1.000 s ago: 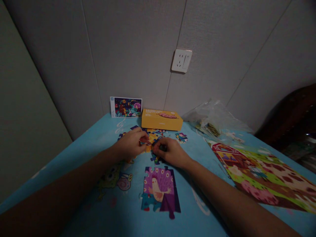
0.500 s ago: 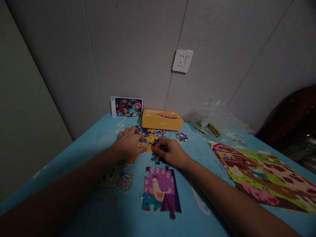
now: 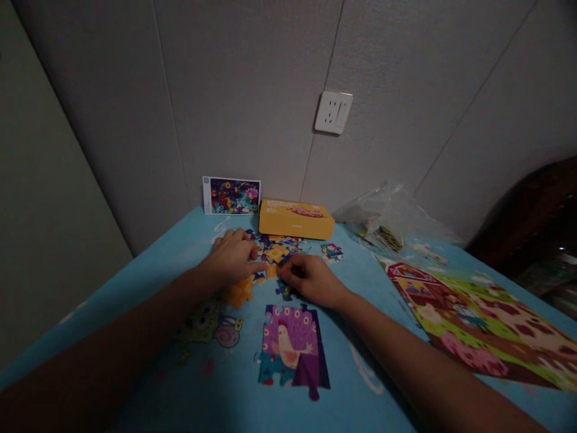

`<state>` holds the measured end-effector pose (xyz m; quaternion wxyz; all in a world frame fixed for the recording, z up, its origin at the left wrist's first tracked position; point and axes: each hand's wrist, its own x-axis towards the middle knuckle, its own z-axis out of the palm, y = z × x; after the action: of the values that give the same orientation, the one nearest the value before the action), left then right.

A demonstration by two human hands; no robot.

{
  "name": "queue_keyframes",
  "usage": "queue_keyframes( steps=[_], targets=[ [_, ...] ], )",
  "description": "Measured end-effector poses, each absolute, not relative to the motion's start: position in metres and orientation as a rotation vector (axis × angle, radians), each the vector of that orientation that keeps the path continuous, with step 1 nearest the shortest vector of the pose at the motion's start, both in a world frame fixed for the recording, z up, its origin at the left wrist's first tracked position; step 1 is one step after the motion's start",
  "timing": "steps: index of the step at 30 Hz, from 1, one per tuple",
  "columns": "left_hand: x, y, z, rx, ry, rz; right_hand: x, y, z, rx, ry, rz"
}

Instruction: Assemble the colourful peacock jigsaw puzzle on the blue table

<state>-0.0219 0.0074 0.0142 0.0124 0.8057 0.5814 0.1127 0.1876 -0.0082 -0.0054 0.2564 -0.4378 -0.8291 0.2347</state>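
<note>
A pile of loose jigsaw puzzle pieces (image 3: 276, 252), yellow and dark blue, lies on the blue cloth between my hands. My left hand (image 3: 232, 255) is at the pile's left side, with thumb and forefinger apart and the thumb reaching over the pieces. Yellow puzzle pieces (image 3: 238, 293) lie just below that hand. My right hand (image 3: 313, 279) is pinched at the pile's right edge on a dark puzzle piece (image 3: 283, 262), mostly hidden by the fingers. Under its fingertips is another dark piece (image 3: 283, 291). Nearer me sits a joined section with a purple peacock (image 3: 291, 346).
A yellow box (image 3: 296, 219) and a picture card (image 3: 231, 196) stand against the wall. A few joined pieces (image 3: 332, 252) lie right of the pile. Farther right are a clear plastic bag (image 3: 387, 219) and a farm-scene puzzle (image 3: 482, 319).
My left hand has shifted slightly up and its thumb has straightened to the right. More of the yellow pieces below it now shows. My right hand stays almost still.
</note>
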Motion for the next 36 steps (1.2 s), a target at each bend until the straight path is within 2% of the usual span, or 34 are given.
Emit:
queue_keyframes(
  steps=[4, 8, 12, 16, 18, 23, 30, 36],
  targets=[
    [-0.025, 0.008, 0.012, 2.488, 1.82, 0.289, 0.188, -0.009, -0.005, -1.188, -2.259, 0.621],
    [-0.025, 0.011, 0.007, 2.491, 1.806, 0.387, 0.188, -0.009, -0.005, -1.184, -2.263, 0.62],
    [-0.022, 0.01, 0.015, 2.504, 1.672, 0.693, 0.188, -0.009, -0.005, -1.189, -2.238, 0.653],
    [-0.018, 0.003, 0.024, 2.528, 1.362, 1.139, 0.187, -0.01, -0.005, -1.168, -2.16, 0.753],
    [-0.016, 0.0, 0.024, 2.564, 1.178, 1.226, 0.187, -0.011, -0.004, -1.141, -2.128, 0.798],
    [-0.014, -0.003, 0.017, 2.65, 0.992, 0.995, 0.185, -0.015, 0.001, -1.072, -2.196, 0.813],
    [-0.012, -0.016, 0.019, 2.753, 0.522, 0.488, 0.187, -0.011, -0.002, -1.116, -2.193, 0.717],
    [-0.005, -0.029, 0.014, 2.723, 0.513, 0.369, 0.186, -0.011, -0.003, -1.15, -2.161, 0.708]
  ],
)
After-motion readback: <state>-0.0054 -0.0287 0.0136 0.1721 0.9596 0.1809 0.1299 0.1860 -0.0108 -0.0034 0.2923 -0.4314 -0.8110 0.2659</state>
